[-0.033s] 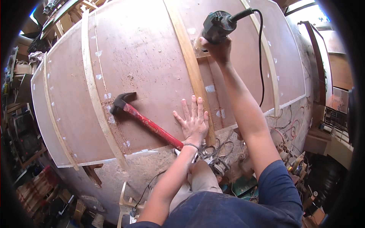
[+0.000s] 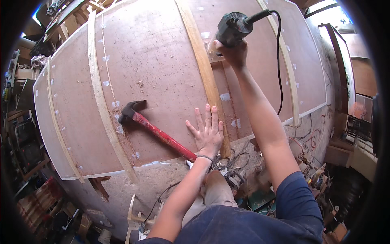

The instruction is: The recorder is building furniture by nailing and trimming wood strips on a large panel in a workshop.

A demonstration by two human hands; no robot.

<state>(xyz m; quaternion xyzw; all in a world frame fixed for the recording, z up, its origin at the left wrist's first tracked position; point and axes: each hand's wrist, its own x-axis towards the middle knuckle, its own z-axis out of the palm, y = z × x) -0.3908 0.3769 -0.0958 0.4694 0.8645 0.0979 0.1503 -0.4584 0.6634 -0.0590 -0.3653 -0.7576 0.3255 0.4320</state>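
Observation:
My right hand [image 2: 235, 53] grips a black corded trim router [image 2: 233, 29], whose base sits at a pale wooden strip [image 2: 195, 44] on a large reddish-brown panel [image 2: 158, 73]. The router's bit is hidden from me. Flat on the panel, with fingers spread, rests my left hand [image 2: 208, 134]; its finger side lies along the lower part of the same strip. To its left is a claw hammer [image 2: 162, 136] with a red handle and dark head, the handle's end close to my left wrist.
More wooden strips [image 2: 99, 81] cross the panel, and wood shavings [image 2: 140, 84] are scattered on it. The black cord [image 2: 280, 73] loops down right of my arm. Below the panel edge lie tangled cables [image 2: 231, 160] and a plastic chair [image 2: 132, 215]. Clutter crowds both sides.

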